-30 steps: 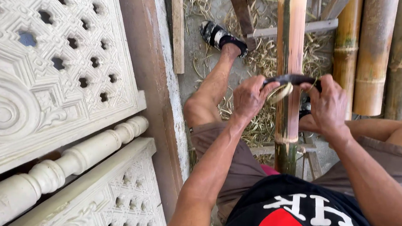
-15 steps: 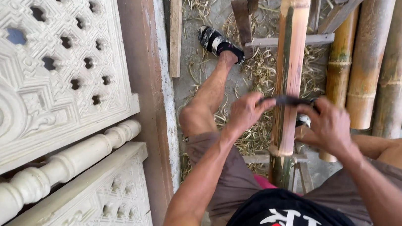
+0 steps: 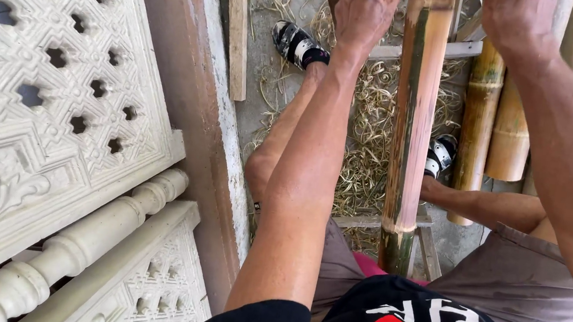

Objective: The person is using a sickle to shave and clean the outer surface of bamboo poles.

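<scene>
We are reaching both hands, left hand and right hand, past the top of the bamboo pole, grips cut off so we cannot tell their state, and the pole is risking rolling off its wooden rest.

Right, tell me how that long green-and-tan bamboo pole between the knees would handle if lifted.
The long green-and-tan bamboo pole probably stays stiff: it runs straight along its whole visible length. Being round, it would likely roll if laid loose. Its partly shaved surface looks smooth, so it may slip in the left hand.
</scene>
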